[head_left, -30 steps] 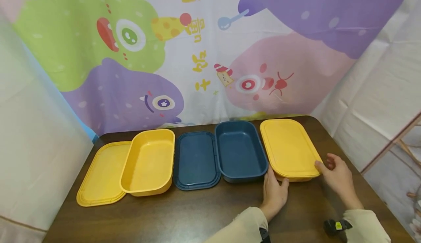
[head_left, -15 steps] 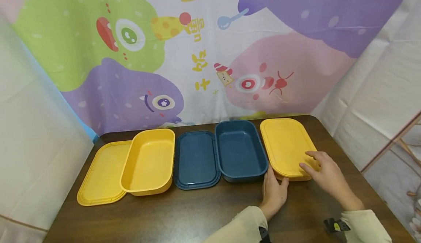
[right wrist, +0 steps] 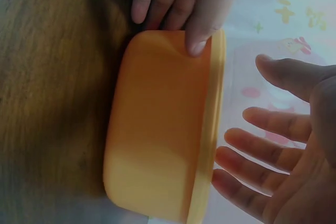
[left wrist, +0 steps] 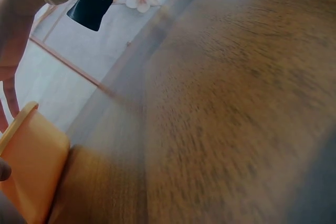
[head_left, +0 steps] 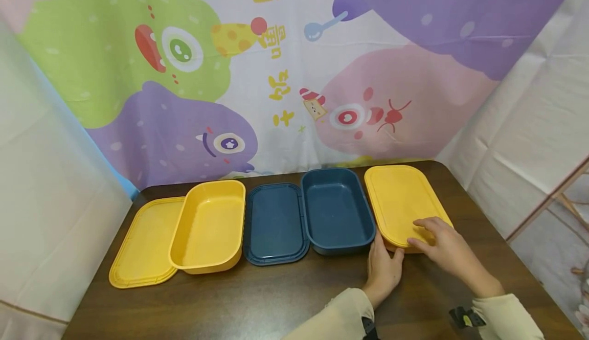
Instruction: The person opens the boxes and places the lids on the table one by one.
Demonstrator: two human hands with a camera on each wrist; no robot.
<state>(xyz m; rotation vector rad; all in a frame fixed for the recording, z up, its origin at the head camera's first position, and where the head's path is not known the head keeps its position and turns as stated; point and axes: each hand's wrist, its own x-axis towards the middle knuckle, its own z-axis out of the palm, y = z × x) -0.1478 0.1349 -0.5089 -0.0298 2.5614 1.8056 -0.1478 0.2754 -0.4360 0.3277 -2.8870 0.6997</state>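
Observation:
A yellow box (right wrist: 157,129) stands at the right end of the row with a yellow lid (head_left: 399,202) on top. My left hand (head_left: 385,271) rests against its near left corner, the thumb on the front wall and the fingers along the left side. My right hand (head_left: 448,248) is spread over the lid's near right part, fingers loosely extended. In the right wrist view, most of its fingers stand off from the lid; whether the little finger touches the rim I cannot tell. Only an edge of the yellow box shows in the left wrist view.
Left of the lidded box stand an uncovered blue box (head_left: 336,212), a blue lid (head_left: 276,222), an uncovered yellow box (head_left: 209,227) and another yellow lid (head_left: 144,243) lying flat. They line the back of the dark wooden table (head_left: 230,304), before a printed cloth (head_left: 285,151).
My right hand has moved left from the lid's right edge to above its near part, fingers spreading. My left hand stays at the corner.

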